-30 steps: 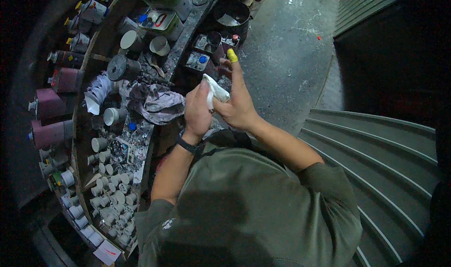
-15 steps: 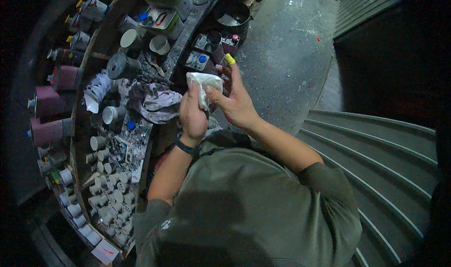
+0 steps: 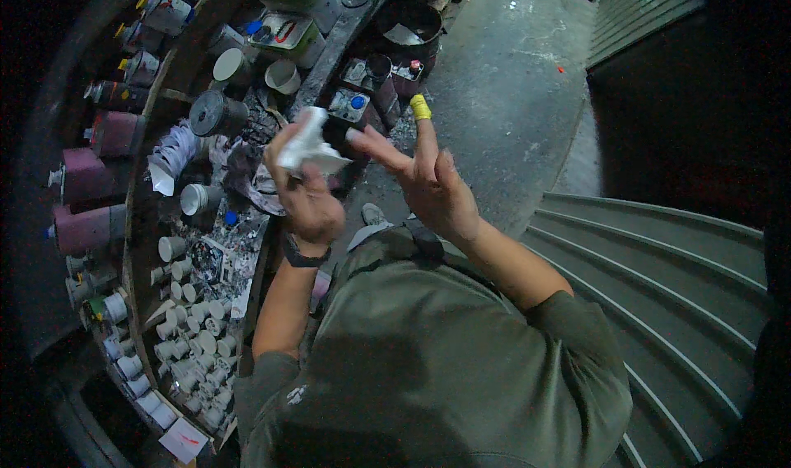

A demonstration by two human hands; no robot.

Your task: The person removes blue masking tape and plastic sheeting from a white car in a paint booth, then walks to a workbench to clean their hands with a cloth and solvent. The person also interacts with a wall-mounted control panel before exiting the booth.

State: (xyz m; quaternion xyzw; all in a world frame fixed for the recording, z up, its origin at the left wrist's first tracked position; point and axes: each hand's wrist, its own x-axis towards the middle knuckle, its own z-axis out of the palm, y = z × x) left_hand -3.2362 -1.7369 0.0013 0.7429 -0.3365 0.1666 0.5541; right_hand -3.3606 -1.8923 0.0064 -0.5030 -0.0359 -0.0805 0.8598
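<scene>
My left hand (image 3: 311, 208) is closed on a crumpled white cloth (image 3: 310, 144), which could also be a paper wipe. It holds the cloth up in front of the bench edge, with the thumb on the near side. To its right, my right hand (image 3: 443, 189) is apart from the cloth, its fingers spread and nothing visible in them. Yellow tape (image 3: 421, 107) wraps the tip of one of its fingers. Behind my left hand lies a stained grey-purple rag (image 3: 239, 175) on the bench, partly hidden.
The paint-spattered bench (image 3: 251, 270) along my left carries several small white pots (image 3: 198, 328), a grey lidded can (image 3: 216, 115) and a white tub (image 3: 283, 77). Canisters (image 3: 350, 104) and a dark bin (image 3: 424, 27) stand beside it. Grey ribbed panelling (image 3: 659, 278) rises on the right.
My hands have come apart. The left, with the cloth, has moved left toward the bench; the right has let go of the cloth, moved right and spread its fingers.
</scene>
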